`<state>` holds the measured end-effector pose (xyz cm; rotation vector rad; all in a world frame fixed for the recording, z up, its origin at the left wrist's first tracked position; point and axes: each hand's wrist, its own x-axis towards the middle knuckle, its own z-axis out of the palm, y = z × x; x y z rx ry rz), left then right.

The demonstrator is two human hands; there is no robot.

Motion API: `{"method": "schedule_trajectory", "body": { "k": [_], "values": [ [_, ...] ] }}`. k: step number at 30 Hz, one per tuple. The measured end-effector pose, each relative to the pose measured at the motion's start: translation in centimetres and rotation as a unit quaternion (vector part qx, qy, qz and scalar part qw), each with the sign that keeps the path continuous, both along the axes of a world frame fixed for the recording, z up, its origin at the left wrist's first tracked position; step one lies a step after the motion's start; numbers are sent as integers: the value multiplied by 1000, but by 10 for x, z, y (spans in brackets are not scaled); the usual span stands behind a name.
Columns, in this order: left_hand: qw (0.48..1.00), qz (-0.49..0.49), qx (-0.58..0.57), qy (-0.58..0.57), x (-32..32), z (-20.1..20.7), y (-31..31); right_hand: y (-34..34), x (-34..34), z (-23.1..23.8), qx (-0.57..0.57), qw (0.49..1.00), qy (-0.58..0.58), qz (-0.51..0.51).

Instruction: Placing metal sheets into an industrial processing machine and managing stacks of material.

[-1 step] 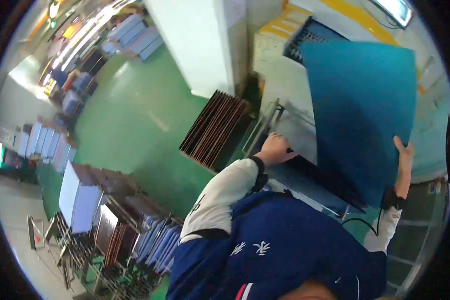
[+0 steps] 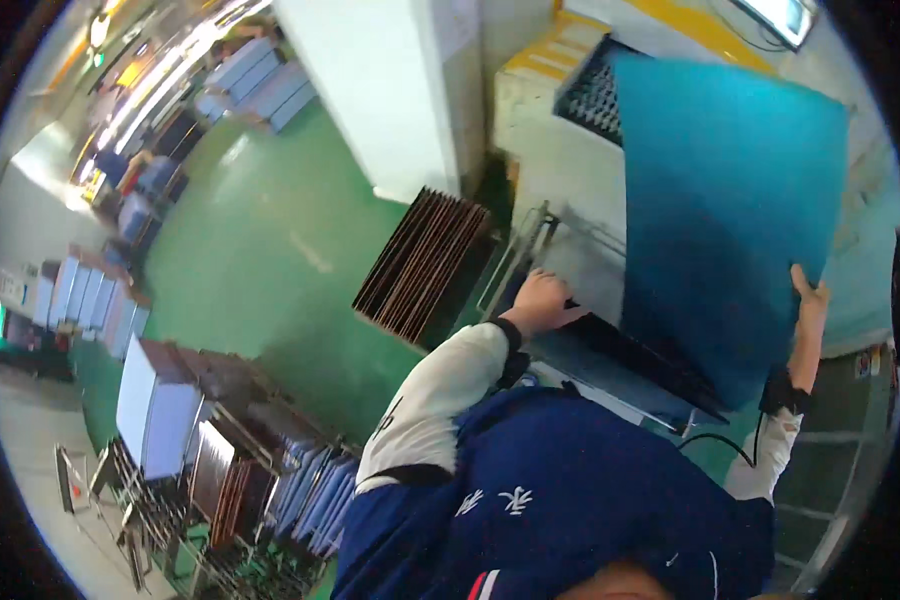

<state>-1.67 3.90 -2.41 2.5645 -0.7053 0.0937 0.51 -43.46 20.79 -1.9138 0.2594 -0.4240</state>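
Well to the right of the white square-edged pillar [image 2: 370, 90], a large, thin teal rectangular sheet [image 2: 735, 190] is up — the right hand [image 2: 811, 300] pinches its right edge between thumb and fingers. Nearer than the pillar and to its right, the left hand [image 2: 542, 302] is closed on a thin black flat panel [image 2: 635, 352]. Thin brown upright boards [image 2: 425, 262] stand just before the pillar.

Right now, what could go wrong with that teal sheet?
1. Only the right hand grips the teal sheet, by its right edge; it could swing or sag.
2. The sheet partly covers the black tray in view; it might knock it, though depth is unclear.
3. The black cable looping below that hand could snag.
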Motion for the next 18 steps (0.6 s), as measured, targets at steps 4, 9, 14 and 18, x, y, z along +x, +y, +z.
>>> {"method": "schedule_trajectory", "body": {
  "k": [4,9,14,18],
  "values": [
    [1000,-3,-12,-17,1,3,-2,-79,23,-23,-26,985,-110,-131],
    [999,-9,-18,-41,8,-2,-7,-106,71,-81,-82,986,-144,3],
    [1000,-9,7,-20,11,10,-10,-42,113,-145,13,994,-82,76],
    [1000,-11,-4,-14,15,7,-10,40,125,-150,545,835,-11,67]
  ]
}}
